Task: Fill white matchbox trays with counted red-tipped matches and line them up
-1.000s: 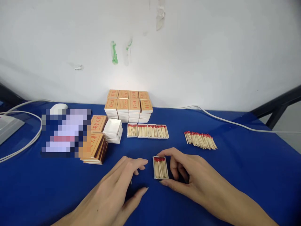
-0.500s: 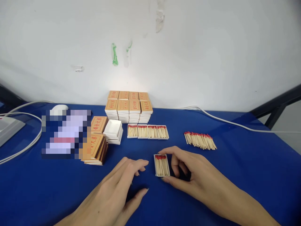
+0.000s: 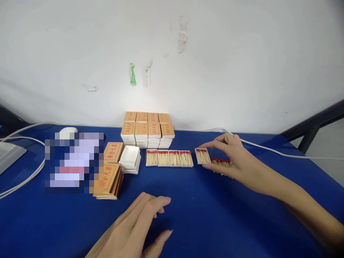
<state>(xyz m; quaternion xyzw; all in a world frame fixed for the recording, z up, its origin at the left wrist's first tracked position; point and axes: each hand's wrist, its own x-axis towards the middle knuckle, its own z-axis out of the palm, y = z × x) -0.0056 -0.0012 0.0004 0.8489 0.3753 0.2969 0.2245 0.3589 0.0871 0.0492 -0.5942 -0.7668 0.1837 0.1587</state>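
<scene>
Fingers (image 3: pixel 215 144) of right hand (image 3: pixel 236 157) gripped match-filled tray (image 3: pixel 196 157), right of four filled trays (image 3: pixel 175 166), beside loose matches (image 3: pixel 221 163). Left hand (image 3: pixel 131 225), near side of tabletop (image 3: pixel 204 222), had parted fingers.

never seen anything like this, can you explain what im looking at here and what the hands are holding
There's no machine here: these are a person's bare hands, seen by a camera worn on their head, looking forward and down. All the pictures come from it.

The right hand has a white tray of matches in its grip, thumb at the near edge and a finger at the far one. The left hand is over the blue table, holding nothing visible.

Near the right hand is a pile of loose matches, partly hidden. To its left is a row of four filled trays, then a stack of white trays and orange printed covers. Behind the row is a block of labelled boxes. Something farther left is pixelated.
</scene>
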